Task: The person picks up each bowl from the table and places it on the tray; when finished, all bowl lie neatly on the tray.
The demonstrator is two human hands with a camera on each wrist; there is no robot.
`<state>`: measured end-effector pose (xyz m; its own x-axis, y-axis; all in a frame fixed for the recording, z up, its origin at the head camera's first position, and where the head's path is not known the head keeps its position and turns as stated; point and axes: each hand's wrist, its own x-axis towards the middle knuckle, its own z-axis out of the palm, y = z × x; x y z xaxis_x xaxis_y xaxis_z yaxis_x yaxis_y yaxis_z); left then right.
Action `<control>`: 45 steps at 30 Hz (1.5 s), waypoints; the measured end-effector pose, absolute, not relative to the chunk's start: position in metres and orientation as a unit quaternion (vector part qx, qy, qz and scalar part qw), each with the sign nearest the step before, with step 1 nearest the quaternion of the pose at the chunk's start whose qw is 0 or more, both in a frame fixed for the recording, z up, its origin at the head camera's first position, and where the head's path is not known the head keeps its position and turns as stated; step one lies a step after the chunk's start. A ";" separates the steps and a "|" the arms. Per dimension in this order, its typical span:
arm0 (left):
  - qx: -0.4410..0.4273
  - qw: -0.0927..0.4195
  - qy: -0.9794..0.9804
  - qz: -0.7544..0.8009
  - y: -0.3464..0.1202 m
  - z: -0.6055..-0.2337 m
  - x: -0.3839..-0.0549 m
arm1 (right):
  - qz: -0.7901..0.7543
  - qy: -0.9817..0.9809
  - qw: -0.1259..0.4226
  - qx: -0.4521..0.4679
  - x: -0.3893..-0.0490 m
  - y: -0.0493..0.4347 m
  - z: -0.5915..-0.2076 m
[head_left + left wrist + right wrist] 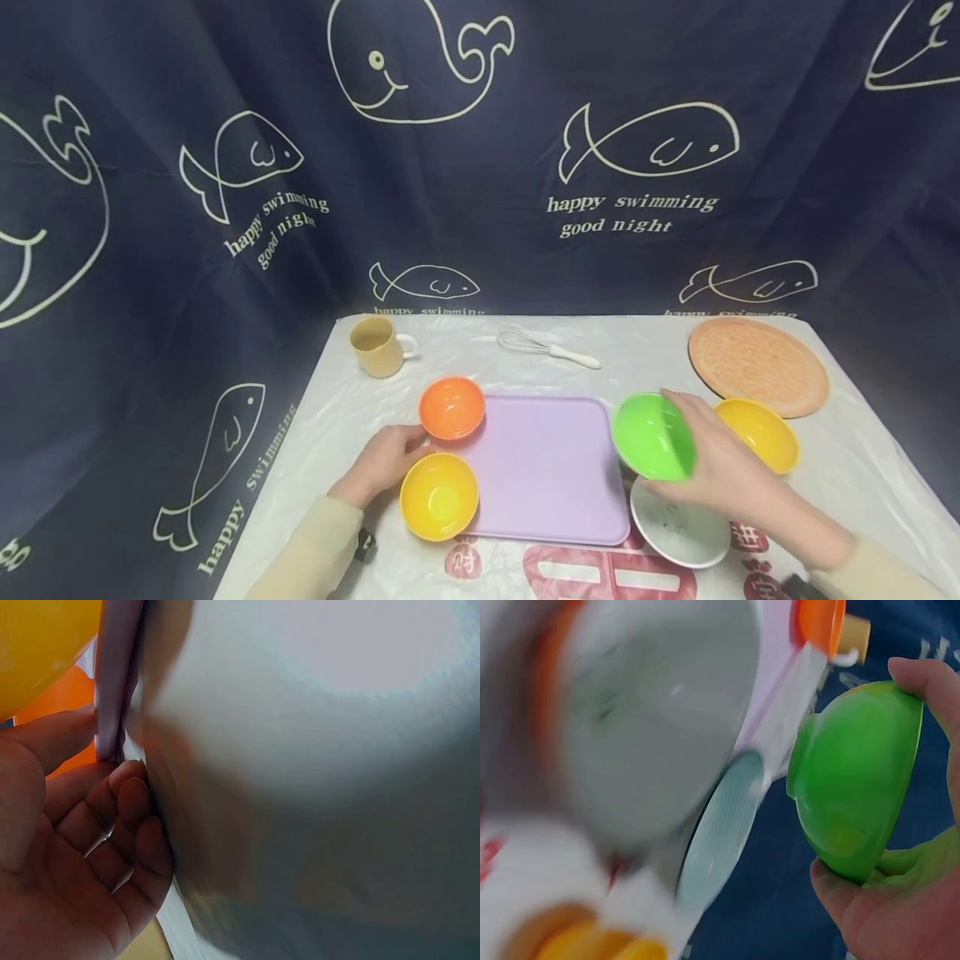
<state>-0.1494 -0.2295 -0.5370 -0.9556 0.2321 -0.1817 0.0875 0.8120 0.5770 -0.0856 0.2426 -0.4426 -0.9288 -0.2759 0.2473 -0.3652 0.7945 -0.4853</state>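
My right hand [712,462] grips a green bowl [651,435] by its rim, thumb on one side and fingers on the other. In the right wrist view the green bowl [855,776] is raised and tipped on its side. Below it in the head view stands a white bowl [686,533]. At the left edge of a lilac tray [547,467], my left hand [386,458] pinches the rim [112,697], thumb above and curled fingers below. An orange bowl [452,408] and a yellow bowl [439,498] stand on either side of that hand, overlapping the tray's left edge.
A second yellow bowl [761,435] stands beyond my right hand, near a round tan board [757,367]. A whisk [547,347] and a mug [378,347] are at the back. The right wrist view shows a pale teal dish [721,829]. A dark curtain [480,183] surrounds the table.
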 end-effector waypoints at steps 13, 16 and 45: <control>0.087 0.123 0.942 0.299 -0.229 -0.533 -0.149 | 0.298 -0.928 -0.017 0.223 -0.160 0.133 -0.484; 0.093 0.120 0.943 0.295 -0.229 -0.534 -0.149 | 0.288 -0.932 -0.037 0.218 -0.167 0.120 -0.489; 0.102 0.116 0.947 0.281 -0.228 -0.534 -0.150 | 0.279 -0.925 -0.084 0.243 -0.196 0.092 -0.495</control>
